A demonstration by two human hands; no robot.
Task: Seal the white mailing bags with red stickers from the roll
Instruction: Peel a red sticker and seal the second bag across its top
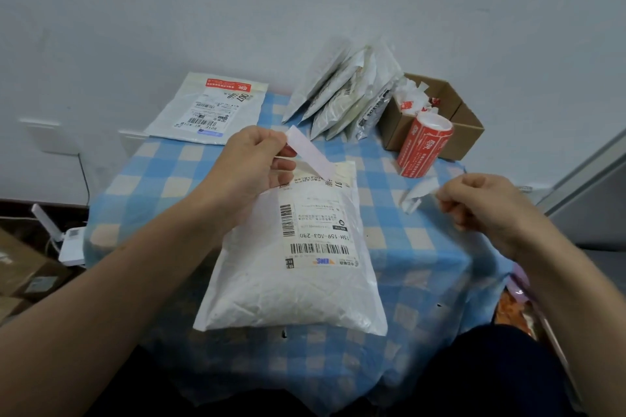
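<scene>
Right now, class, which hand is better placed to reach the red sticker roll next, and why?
The right hand. It hovers nearer the red cylindrical sticker roll at the table's far right, pinching only a small white paper scrap. The left hand holds a white strip over the white plastic mailing bag.

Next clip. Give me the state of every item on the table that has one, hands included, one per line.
Front bag: flat, no red sticker.
Far bag: flat, red sticker on.
Leaning bags: propped on the wall.
Sticker roll: upright against the box.
Box: open, scraps inside.
Left hand: pinching a white strip.
Right hand: pinching a paper scrap.
</scene>
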